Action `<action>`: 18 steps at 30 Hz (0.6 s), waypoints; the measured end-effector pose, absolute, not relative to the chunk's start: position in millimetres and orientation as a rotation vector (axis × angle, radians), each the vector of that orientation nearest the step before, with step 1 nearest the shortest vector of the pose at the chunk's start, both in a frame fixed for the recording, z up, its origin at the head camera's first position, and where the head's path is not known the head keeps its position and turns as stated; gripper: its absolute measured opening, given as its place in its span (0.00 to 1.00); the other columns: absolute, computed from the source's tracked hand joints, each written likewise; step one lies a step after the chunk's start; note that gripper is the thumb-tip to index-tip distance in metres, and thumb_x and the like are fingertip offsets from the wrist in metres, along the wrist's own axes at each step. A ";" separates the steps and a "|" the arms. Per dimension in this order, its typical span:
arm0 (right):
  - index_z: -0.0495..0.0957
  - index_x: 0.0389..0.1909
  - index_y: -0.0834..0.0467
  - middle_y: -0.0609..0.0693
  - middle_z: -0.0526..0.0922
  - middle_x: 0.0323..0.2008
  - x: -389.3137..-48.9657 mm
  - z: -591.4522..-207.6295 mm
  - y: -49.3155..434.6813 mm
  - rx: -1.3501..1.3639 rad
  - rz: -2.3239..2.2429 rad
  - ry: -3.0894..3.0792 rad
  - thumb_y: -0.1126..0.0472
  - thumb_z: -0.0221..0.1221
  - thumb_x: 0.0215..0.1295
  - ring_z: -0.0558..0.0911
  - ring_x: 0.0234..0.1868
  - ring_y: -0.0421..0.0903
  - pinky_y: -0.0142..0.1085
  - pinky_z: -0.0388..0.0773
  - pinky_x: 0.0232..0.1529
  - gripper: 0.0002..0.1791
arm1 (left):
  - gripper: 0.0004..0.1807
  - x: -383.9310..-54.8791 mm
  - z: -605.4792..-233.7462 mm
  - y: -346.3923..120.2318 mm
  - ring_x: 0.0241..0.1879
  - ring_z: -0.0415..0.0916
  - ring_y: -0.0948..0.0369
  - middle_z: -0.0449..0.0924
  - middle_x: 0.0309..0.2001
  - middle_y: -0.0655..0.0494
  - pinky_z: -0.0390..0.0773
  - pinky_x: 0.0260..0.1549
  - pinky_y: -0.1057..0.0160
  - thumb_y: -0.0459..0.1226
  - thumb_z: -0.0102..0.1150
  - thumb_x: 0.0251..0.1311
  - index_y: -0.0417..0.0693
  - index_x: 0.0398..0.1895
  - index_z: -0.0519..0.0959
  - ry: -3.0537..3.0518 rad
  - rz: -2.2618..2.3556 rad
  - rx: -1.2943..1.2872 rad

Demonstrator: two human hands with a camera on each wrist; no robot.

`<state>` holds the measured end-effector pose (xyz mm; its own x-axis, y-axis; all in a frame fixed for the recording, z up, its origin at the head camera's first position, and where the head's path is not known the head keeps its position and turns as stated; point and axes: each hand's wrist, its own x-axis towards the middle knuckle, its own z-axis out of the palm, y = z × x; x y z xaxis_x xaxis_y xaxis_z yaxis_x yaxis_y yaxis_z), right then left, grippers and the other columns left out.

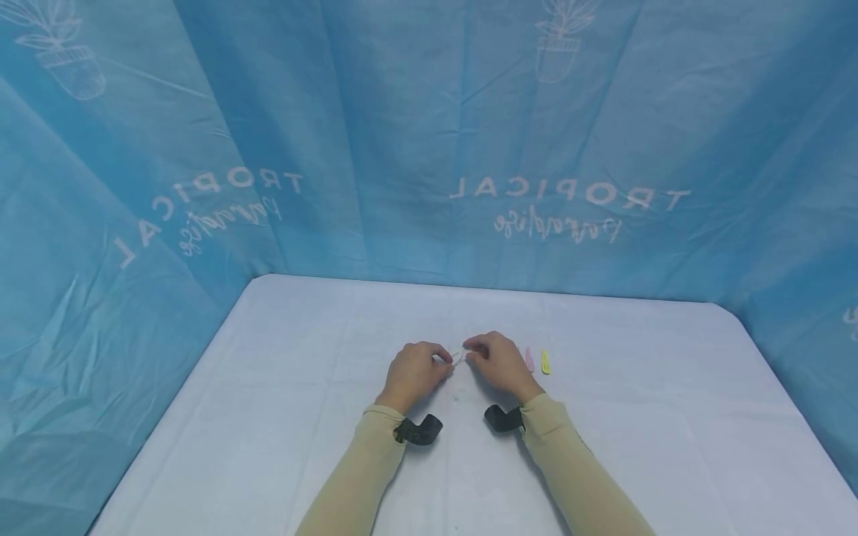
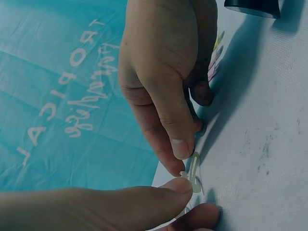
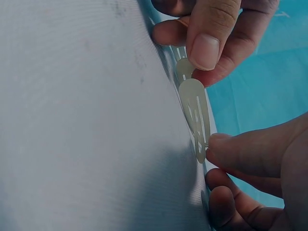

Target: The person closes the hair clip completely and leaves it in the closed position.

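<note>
In the head view, my left hand (image 1: 414, 374) and right hand (image 1: 499, 363) face each other low over the white table. Pale snap hair clips lie between their fingertips. One pale hair clip (image 3: 193, 103) shows its slotted face in the right wrist view; the thumb and fingers of my right hand (image 3: 255, 168) pinch its narrow end. Another pale clip (image 3: 183, 71) sits partly hidden behind the thumb and forefinger of my left hand, which pinch it. A pink hair clip (image 1: 529, 360) and a yellow hair clip (image 1: 546, 362) lie just right of my right hand.
The white tablecloth (image 1: 268, 417) has faint dark specks near my hands. Blue printed curtains (image 1: 402, 149) hang at the back and both sides of the table. A black wrist camera (image 1: 420, 430) sits on each sleeved forearm.
</note>
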<state>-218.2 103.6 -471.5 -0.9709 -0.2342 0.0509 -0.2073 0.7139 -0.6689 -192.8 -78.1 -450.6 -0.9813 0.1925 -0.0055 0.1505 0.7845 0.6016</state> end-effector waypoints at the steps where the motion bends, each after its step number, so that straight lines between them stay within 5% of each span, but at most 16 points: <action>1: 0.84 0.50 0.61 0.53 0.81 0.39 -218.1 -471.5 103.6 -0.368 -1.116 2.871 0.63 0.63 0.67 0.76 0.38 0.48 0.48 0.75 0.46 0.12 | 0.08 -192.8 -450.8 -78.0 0.18 0.73 0.67 0.77 0.16 0.65 0.72 0.23 0.64 0.39 0.68 0.61 0.48 0.41 0.87 2.901 0.970 0.276; 18: 0.85 0.49 0.60 0.53 0.81 0.40 -217.0 -470.6 102.3 -0.359 -1.132 2.861 0.64 0.62 0.67 0.77 0.39 0.48 0.47 0.75 0.45 0.12 | 0.06 -194.1 -454.7 -75.7 0.16 0.70 0.67 0.71 0.11 0.66 0.72 0.28 0.63 0.38 0.69 0.61 0.49 0.39 0.88 2.913 0.972 0.287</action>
<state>-217.0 102.3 -470.6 -0.9722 -0.2299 0.0444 -0.1980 0.7062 -0.6798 -194.1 -75.7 -454.7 -0.9810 0.1938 0.0040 0.1574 0.7842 0.6002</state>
